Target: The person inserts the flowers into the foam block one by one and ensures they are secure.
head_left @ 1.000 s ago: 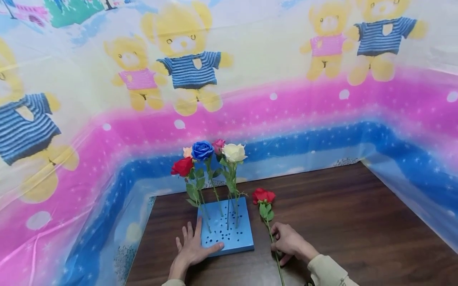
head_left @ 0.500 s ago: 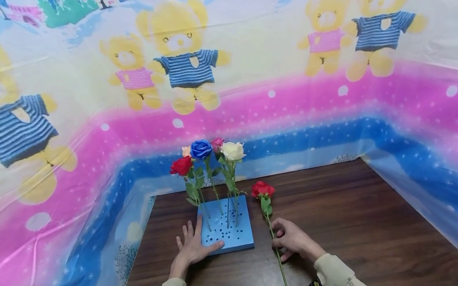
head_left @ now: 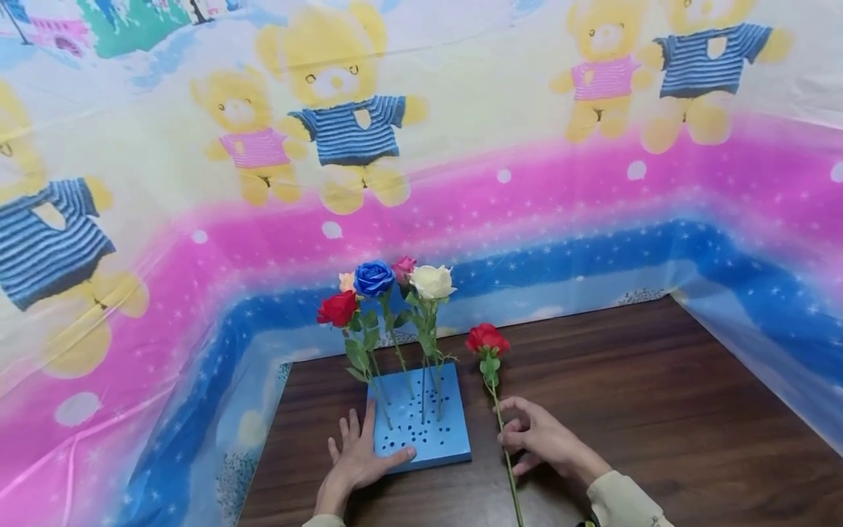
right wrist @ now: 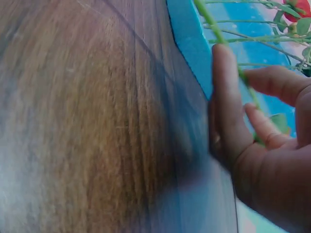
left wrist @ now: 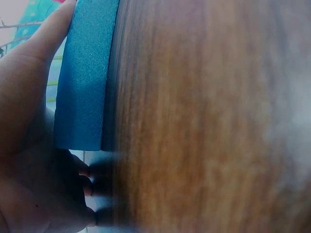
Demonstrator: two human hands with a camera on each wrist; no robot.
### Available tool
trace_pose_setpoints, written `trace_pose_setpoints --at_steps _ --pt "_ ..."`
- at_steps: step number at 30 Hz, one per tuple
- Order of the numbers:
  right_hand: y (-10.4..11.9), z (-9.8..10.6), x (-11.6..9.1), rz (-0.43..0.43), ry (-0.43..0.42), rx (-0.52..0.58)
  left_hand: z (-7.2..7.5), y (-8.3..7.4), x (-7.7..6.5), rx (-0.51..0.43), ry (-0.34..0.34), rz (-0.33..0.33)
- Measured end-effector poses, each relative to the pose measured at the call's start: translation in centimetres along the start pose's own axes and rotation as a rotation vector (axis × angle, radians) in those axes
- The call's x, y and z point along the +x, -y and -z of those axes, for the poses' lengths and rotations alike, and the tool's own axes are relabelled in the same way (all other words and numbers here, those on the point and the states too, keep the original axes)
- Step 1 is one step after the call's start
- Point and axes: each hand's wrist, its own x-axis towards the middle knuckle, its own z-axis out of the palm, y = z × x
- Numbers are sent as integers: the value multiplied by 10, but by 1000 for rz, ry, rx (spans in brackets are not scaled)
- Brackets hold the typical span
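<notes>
My left hand (head_left: 356,461) rests against the near left corner of a blue foam block (head_left: 454,443), its thumb on top and its fingers spread along the side. Between thumb and fingertips, my right hand (head_left: 543,439) pinches the green stem (right wrist: 210,22) of a red rose (head_left: 488,339), held right of the block. In the block stand a second red rose (head_left: 337,309), a blue rose (head_left: 374,278), a white rose (head_left: 432,282), a pink rose (head_left: 404,269) and a partly hidden peach-coloured rose (head_left: 346,282). The held stem's lower end is out of the head view.
Many small dark holes dot the block's top. It sits on a dark wooden table (head_left: 593,366), near the left edge. Behind and beside the table hangs a printed teddy-bear cloth (head_left: 461,205).
The held red rose's head has risen in the view, and its stem stands a little straighter. My right hand has shifted slightly to the right. My left hand stays at the block.
</notes>
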Motion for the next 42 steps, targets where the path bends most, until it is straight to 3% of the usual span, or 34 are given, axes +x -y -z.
trace_pose_setpoints --at_steps 8,16,27,42 --pt "7 6 4 132 18 17 2 -1 2 -26 -15 -17" --pt "18 16 9 321 11 31 5 -2 0 -16 -14 -22" --pt "71 21 12 522 -18 -92 4 0 -1 -28 -4 -12" --pt "135 -24 13 694 -1 -181 1 1 -3 -8 10 -10"
